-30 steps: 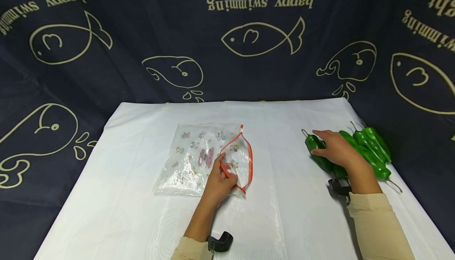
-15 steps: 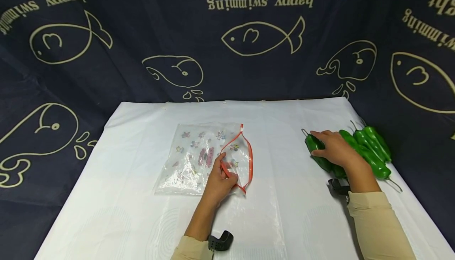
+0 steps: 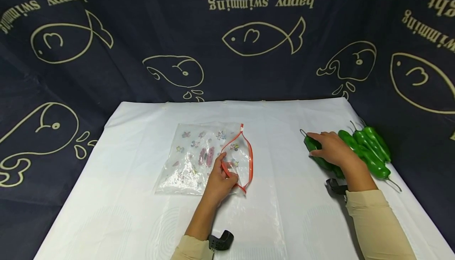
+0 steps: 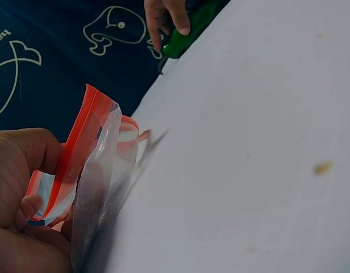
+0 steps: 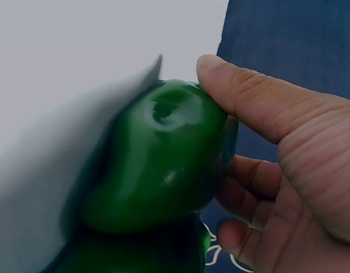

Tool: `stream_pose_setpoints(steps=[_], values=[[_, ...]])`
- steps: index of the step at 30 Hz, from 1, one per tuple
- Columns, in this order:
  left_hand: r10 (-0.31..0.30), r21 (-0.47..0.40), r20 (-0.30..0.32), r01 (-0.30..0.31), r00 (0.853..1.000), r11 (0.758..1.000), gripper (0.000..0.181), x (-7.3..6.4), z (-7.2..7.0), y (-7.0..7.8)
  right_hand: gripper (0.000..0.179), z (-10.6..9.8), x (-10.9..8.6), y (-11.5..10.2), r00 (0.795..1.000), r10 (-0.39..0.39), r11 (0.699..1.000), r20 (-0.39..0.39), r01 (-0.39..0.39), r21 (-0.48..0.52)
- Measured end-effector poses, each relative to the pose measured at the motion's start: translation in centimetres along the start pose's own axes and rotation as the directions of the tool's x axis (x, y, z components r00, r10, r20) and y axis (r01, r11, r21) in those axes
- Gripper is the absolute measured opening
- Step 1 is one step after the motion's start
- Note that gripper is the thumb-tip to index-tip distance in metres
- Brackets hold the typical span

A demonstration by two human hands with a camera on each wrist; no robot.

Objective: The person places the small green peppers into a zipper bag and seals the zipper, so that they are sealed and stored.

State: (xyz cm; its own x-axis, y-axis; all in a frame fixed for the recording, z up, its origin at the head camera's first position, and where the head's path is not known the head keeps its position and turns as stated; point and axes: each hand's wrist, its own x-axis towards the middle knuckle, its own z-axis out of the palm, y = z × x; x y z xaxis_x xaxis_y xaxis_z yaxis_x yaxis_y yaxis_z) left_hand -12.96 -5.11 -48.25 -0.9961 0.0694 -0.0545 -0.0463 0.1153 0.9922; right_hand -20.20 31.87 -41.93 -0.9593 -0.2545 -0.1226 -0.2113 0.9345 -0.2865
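Note:
A clear zip bag [image 3: 190, 149] with small printed figures and a red zip edge lies flat, its mouth gaping to the right. My left hand [image 3: 218, 183] pinches the near red edge of that mouth between thumb and fingers; the left wrist view shows the raised zip strip [image 4: 75, 139] in its grip. At the right, my right hand [image 3: 333, 149] grips the leftmost green pepper [image 3: 313, 144], thumb on the near side and fingers over the far side. In the right wrist view this glossy pepper [image 5: 163, 159] lies against the thumb, with another green pepper [image 5: 129, 253] below.
Several more green peppers [image 3: 371, 147] lie side by side to the right of my right hand, near the table's right edge. The white-covered table [image 3: 142, 224] ends at a dark blue cloth [image 3: 213, 78] with fish and whale drawings. Black bands sit at both wrists.
My right hand has shifted slightly left together with the pepper it grips, away from the others. The left hand and the bag have stayed in place.

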Motion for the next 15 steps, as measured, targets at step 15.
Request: stream_pose_setpoints(steps=[15], values=[[-0.003,0.015,-0.001,0.003,1.0,1.0,0.085,-0.01,0.02,0.06,0.064,0.25,0.36,-0.58,0.998,-0.04,0.998,-0.05,0.042,0.038]])
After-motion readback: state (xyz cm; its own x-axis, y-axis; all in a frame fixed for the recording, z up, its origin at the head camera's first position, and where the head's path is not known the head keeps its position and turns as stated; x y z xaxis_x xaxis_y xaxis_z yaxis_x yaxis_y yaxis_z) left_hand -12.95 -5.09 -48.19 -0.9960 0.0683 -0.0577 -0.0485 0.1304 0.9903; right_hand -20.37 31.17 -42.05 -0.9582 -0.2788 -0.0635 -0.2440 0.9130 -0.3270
